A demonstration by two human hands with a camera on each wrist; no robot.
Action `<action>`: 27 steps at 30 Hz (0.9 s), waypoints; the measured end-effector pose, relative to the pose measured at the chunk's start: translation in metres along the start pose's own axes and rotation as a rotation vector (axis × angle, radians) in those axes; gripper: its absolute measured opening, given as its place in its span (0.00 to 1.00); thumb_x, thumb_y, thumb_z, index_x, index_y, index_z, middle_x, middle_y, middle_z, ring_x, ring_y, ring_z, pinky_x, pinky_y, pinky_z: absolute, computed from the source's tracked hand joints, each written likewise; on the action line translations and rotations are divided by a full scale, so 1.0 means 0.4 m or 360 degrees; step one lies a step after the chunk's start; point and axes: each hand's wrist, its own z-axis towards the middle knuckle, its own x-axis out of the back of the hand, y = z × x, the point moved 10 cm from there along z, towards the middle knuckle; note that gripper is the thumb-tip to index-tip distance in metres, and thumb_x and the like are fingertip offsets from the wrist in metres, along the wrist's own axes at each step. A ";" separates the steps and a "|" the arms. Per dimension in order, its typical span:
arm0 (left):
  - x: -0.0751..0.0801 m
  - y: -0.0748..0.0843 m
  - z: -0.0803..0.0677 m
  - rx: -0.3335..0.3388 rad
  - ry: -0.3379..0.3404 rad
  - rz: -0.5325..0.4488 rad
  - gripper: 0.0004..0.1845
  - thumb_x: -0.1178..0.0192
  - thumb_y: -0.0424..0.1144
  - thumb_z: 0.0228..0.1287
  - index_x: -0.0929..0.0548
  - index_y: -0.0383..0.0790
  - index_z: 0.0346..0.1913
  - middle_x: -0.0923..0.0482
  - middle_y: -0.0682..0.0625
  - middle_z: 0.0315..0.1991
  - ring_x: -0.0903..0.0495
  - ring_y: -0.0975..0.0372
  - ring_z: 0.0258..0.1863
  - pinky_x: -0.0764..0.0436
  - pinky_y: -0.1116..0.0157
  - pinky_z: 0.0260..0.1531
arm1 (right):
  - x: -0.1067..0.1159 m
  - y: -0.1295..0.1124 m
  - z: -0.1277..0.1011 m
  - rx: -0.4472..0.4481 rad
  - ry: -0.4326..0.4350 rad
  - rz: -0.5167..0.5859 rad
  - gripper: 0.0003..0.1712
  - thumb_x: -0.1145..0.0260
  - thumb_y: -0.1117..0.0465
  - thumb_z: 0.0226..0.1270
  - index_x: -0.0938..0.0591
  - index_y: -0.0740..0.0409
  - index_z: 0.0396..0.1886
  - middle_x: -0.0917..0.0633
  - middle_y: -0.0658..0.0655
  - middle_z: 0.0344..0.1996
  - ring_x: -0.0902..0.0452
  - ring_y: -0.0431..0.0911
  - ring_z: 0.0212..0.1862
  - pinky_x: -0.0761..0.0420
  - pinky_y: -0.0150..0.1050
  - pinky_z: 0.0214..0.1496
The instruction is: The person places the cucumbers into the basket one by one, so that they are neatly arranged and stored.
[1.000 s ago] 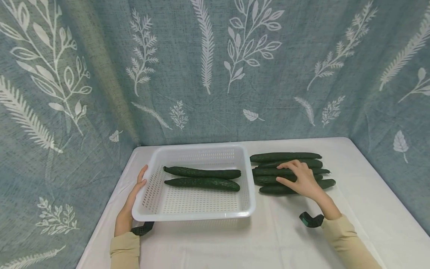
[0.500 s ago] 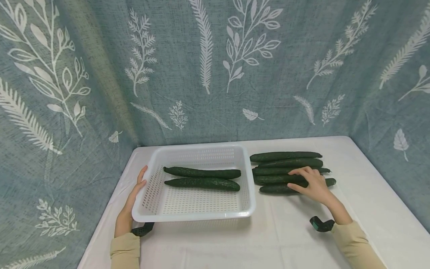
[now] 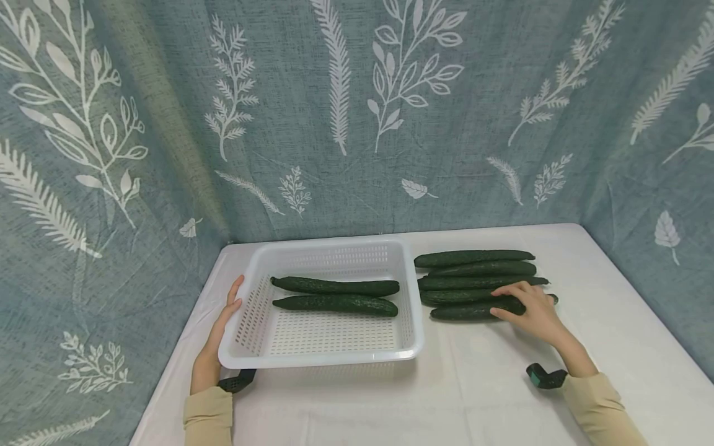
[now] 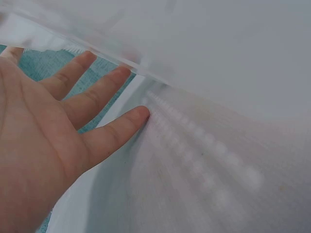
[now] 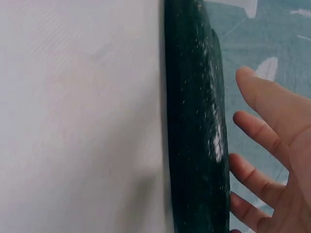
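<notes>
The long dark green cucumber (image 3: 474,311) at the front of the pile lies on the white cloth-covered counter (image 3: 485,384) just right of the white perforated plastic basket (image 3: 326,356), its long axis running left to right, roughly parallel to the basket's front rim. The right hand (image 3: 532,310) is the nearer one by far: it rests over the cucumber's right end with fingers loosely spread across the top, and the right wrist view shows them (image 5: 262,131) relaxed and beside the dark skin (image 5: 197,121) rather than wrapped round it, so there is no firm grip yet. Four more dark green cucumbers (image 3: 474,272) lie stacked behind it, away from the person, all parallel to it. The left hand (image 3: 220,328) lies flat and straight-fingered against the basket's left wall, on the far side of the basket from the pile; the left wrist view shows its fingers (image 4: 112,136) touching the rim. Two dark green cucumbers (image 3: 334,295) lie side by side inside the basket, also left to right. Compared with a second ago, the right hand has slid from the middle of the pile forward and rightward onto the front cucumber, while the left hand and basket have stayed put.
</notes>
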 end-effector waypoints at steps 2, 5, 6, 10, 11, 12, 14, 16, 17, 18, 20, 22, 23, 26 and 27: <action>-0.001 -0.002 0.000 -0.0028 -0.0037 -0.0011 0.26 0.80 0.41 0.69 0.73 0.59 0.66 0.79 0.54 0.67 0.81 0.52 0.64 0.78 0.44 0.55 | 0.005 0.007 -0.002 -0.0007 0.0005 0.0007 0.21 0.32 0.48 0.47 0.22 0.46 0.42 0.27 0.56 0.40 0.37 0.57 0.42 0.46 0.55 0.39; 0.004 -0.004 0.001 -0.0116 -0.0131 -0.0084 0.26 0.78 0.41 0.69 0.70 0.60 0.66 0.73 0.59 0.68 0.76 0.59 0.66 0.76 0.48 0.58 | 0.009 0.020 -0.004 -0.0034 -0.0009 0.0012 0.21 0.32 0.48 0.47 0.23 0.46 0.43 0.27 0.56 0.40 0.38 0.59 0.44 0.48 0.60 0.42; 0.005 -0.004 0.001 -0.0127 -0.0135 -0.0097 0.26 0.78 0.41 0.69 0.70 0.59 0.66 0.73 0.59 0.68 0.75 0.60 0.66 0.76 0.50 0.58 | 0.009 0.024 -0.005 -0.0038 -0.0016 0.0013 0.21 0.32 0.48 0.47 0.23 0.46 0.43 0.28 0.56 0.40 0.39 0.60 0.44 0.49 0.61 0.43; 0.005 -0.003 0.001 -0.0045 -0.0043 -0.0018 0.27 0.78 0.42 0.69 0.74 0.57 0.66 0.79 0.53 0.67 0.80 0.55 0.65 0.80 0.47 0.55 | 0.007 0.032 -0.010 -0.0043 -0.0040 0.0017 0.22 0.31 0.47 0.46 0.23 0.46 0.43 0.28 0.56 0.40 0.39 0.59 0.44 0.50 0.62 0.45; 0.006 -0.003 0.002 -0.0035 -0.0027 -0.0011 0.27 0.79 0.41 0.69 0.74 0.56 0.66 0.81 0.50 0.67 0.81 0.53 0.64 0.80 0.46 0.55 | 0.006 0.034 -0.011 -0.0041 -0.0048 0.0011 0.23 0.31 0.47 0.45 0.22 0.46 0.43 0.29 0.56 0.40 0.40 0.59 0.44 0.50 0.63 0.45; 0.007 -0.004 0.003 -0.0013 -0.0006 -0.0007 0.26 0.80 0.41 0.69 0.75 0.55 0.66 0.82 0.49 0.66 0.82 0.52 0.64 0.79 0.46 0.55 | 0.005 0.034 -0.012 -0.0036 -0.0055 0.0003 0.23 0.31 0.47 0.44 0.22 0.46 0.42 0.29 0.56 0.41 0.40 0.59 0.44 0.50 0.63 0.46; 0.004 -0.002 0.004 0.0001 0.0014 -0.0022 0.26 0.81 0.39 0.69 0.75 0.54 0.66 0.84 0.47 0.66 0.83 0.50 0.63 0.79 0.46 0.55 | 0.002 0.035 -0.013 -0.0026 -0.0078 -0.0021 0.24 0.31 0.45 0.43 0.22 0.46 0.42 0.29 0.56 0.41 0.40 0.59 0.44 0.51 0.63 0.46; 0.000 0.000 0.005 0.0009 0.0015 -0.0036 0.26 0.83 0.37 0.69 0.76 0.53 0.66 0.84 0.47 0.66 0.83 0.50 0.63 0.79 0.46 0.56 | 0.000 0.035 -0.013 -0.0009 -0.0099 -0.0055 0.25 0.31 0.44 0.42 0.23 0.46 0.42 0.29 0.56 0.41 0.41 0.60 0.45 0.51 0.64 0.47; 0.000 0.001 0.007 0.0007 0.0020 -0.0046 0.26 0.84 0.37 0.69 0.75 0.52 0.66 0.84 0.46 0.66 0.83 0.50 0.63 0.79 0.47 0.56 | -0.002 0.035 -0.013 -0.0004 -0.0110 -0.0075 0.26 0.31 0.43 0.41 0.23 0.46 0.43 0.30 0.56 0.41 0.41 0.60 0.45 0.51 0.64 0.47; 0.000 0.001 0.007 0.0005 0.0022 -0.0047 0.26 0.84 0.36 0.69 0.75 0.52 0.66 0.84 0.46 0.66 0.83 0.50 0.63 0.79 0.47 0.56 | -0.003 0.034 -0.013 0.0001 -0.0117 -0.0087 0.27 0.30 0.43 0.40 0.23 0.46 0.43 0.30 0.56 0.41 0.41 0.60 0.45 0.52 0.64 0.47; 0.000 0.000 0.007 0.0009 0.0023 -0.0041 0.26 0.85 0.36 0.69 0.76 0.53 0.65 0.84 0.47 0.66 0.83 0.50 0.63 0.78 0.46 0.55 | -0.006 0.036 -0.013 0.0005 -0.0126 -0.0122 0.28 0.30 0.42 0.39 0.24 0.45 0.43 0.30 0.55 0.41 0.41 0.59 0.45 0.51 0.64 0.47; 0.002 -0.002 0.007 0.0014 0.0035 -0.0027 0.26 0.85 0.36 0.68 0.76 0.54 0.65 0.84 0.46 0.66 0.83 0.49 0.63 0.78 0.44 0.55 | -0.010 0.038 -0.013 0.0003 -0.0126 -0.0159 0.29 0.30 0.41 0.37 0.25 0.43 0.43 0.30 0.54 0.40 0.41 0.58 0.45 0.51 0.64 0.47; 0.005 -0.002 0.007 0.0015 0.0045 -0.0022 0.26 0.85 0.36 0.68 0.75 0.54 0.66 0.84 0.46 0.66 0.83 0.48 0.63 0.78 0.44 0.55 | -0.013 0.040 -0.013 0.0001 -0.0122 -0.0177 0.30 0.30 0.40 0.37 0.25 0.43 0.43 0.31 0.54 0.40 0.41 0.58 0.45 0.51 0.63 0.48; 0.007 0.000 0.006 0.0018 0.0061 -0.0014 0.26 0.84 0.37 0.69 0.75 0.55 0.66 0.83 0.47 0.66 0.83 0.48 0.63 0.77 0.44 0.55 | -0.020 0.041 -0.012 -0.0003 -0.0105 -0.0209 0.29 0.30 0.40 0.37 0.26 0.42 0.42 0.31 0.55 0.40 0.41 0.57 0.44 0.51 0.62 0.48; 0.007 0.001 0.006 0.0019 0.0065 -0.0012 0.26 0.84 0.37 0.69 0.75 0.55 0.66 0.83 0.47 0.66 0.83 0.48 0.63 0.77 0.44 0.55 | -0.022 0.042 -0.012 -0.0004 -0.0098 -0.0210 0.29 0.30 0.40 0.38 0.27 0.42 0.42 0.32 0.55 0.40 0.42 0.57 0.44 0.51 0.62 0.48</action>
